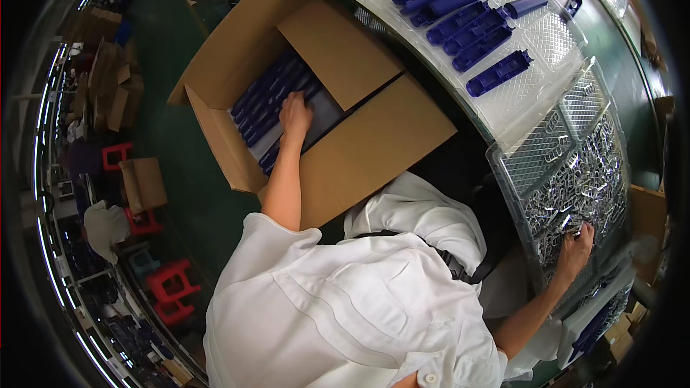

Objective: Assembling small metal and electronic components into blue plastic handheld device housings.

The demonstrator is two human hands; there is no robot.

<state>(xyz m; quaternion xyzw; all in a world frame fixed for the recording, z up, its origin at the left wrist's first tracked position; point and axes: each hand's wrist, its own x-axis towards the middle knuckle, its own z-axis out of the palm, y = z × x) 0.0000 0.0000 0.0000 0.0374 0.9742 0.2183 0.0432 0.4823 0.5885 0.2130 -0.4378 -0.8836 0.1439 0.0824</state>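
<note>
My left hand (295, 116) reaches into an open cardboard box (374, 151), its fingers closed on one of the long blue plastic housings (267, 95) lying there in rows. The far ends of those fingers are partly hidden. Well to the right, my right hand (577, 246) is over a clear plastic tray (530, 165) heaped with small shiny metal clips (586, 179). Its thumb and fingers are pinched together at a metal clip (573, 233) near the front of the heap.
Blue housing shells (474, 32) lie on a clear textured tray (503, 118) on the bench at the upper right. Box flaps (341, 50) stand out around the opening. Red stools (172, 289) and another carton (144, 183) are on the green floor at left.
</note>
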